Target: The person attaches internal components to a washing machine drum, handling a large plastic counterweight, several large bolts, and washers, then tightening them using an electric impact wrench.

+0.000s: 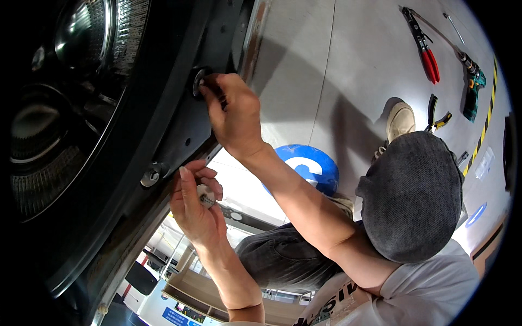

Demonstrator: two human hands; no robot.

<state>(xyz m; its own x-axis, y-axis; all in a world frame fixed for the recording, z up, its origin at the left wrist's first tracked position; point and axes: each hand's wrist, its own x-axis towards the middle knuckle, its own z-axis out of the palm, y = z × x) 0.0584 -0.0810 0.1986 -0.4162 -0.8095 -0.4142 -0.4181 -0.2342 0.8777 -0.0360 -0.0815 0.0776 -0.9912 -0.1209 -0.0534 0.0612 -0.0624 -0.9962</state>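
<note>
My right hand (235, 111) reaches up to a black metal panel (182, 117). Its thumb and forefinger pinch the middle of a dark round washer (199, 89) set against the panel; the small fastener between the fingertips is mostly hidden. Lower down, my left hand (193, 209) is curled with the palm turned up. Held in its fingers is a screw with a wide silvery washer (206, 196), the threaded end showing. Just left of that hand, a similar round washer with a bolt head (154, 175) sits flat on the panel.
Left of the panel is a large glossy headlamp (81, 32). On the grey floor at right lie red-handled pliers (429, 62), a teal cordless drill (474, 89), yellow-and-black pliers (436, 118) and a thin screwdriver (454, 28). A beige shoe (401, 122) stands beside them.
</note>
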